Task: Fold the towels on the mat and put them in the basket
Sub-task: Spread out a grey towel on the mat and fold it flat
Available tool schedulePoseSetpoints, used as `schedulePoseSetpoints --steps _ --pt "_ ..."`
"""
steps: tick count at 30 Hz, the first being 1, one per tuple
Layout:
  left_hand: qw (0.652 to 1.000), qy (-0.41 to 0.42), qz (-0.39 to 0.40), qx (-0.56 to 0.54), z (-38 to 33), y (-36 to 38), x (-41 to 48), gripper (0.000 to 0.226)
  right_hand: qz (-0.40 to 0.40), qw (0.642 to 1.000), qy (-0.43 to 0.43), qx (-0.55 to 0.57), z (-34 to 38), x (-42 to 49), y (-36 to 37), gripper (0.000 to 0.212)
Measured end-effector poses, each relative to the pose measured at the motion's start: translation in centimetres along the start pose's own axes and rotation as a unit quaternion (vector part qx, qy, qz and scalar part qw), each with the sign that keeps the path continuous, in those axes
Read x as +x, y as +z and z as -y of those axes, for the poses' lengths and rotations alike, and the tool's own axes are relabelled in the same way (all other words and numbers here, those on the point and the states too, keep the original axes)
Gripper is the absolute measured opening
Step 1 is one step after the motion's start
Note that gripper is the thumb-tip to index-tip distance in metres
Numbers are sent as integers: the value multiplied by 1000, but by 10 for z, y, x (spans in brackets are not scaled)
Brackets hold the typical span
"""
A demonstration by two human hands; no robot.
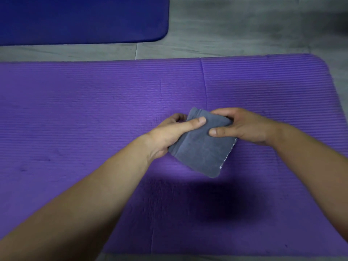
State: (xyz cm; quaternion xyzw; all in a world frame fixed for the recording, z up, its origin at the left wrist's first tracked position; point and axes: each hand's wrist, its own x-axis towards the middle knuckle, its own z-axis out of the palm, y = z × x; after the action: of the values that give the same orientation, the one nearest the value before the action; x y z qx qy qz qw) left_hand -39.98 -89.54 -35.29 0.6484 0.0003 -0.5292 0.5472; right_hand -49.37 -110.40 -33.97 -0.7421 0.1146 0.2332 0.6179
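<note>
Purple mat (75,110), left end off-frame

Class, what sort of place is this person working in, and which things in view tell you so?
Likely an indoor room, perhaps a home or exercise space. A ribbed purple mat lies on a grey tiled floor, with a dark blue mat beyond.

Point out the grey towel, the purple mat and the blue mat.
grey towel (203,153), head view, middle of its folded top face.
purple mat (84,113), head view, bare ribbed surface on the left.
blue mat (75,19), head view, middle of its visible part.
</note>
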Motion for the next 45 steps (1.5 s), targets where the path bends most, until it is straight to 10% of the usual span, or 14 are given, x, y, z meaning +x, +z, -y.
schedulePoseSetpoints --steps 4,8,15,21,31,45 --pt "997 54 -49 -24 10 0 -11 73 -83 996 -17 -6 17 -2 21 48" --pt "987 91 -72 -112 -18 -1 -51 62 -270 934 -28 230 46 -23 53 84" --pt "980 77 -120 -139 -64 -8 -200 57 -144 887 56 436 168 -110 123 75" --pt "952 20 -217 -217 -108 -30 -354 62 -159 933 73 314 297 -161 185 87" --pt "906 66 -335 -249 -157 -163 -554 51 -111 989 -2 94 488 -149 331 30" --pt "892 94 -381 -226 -139 -482 -711 56 -63 990 6 124 656 9 594 19"
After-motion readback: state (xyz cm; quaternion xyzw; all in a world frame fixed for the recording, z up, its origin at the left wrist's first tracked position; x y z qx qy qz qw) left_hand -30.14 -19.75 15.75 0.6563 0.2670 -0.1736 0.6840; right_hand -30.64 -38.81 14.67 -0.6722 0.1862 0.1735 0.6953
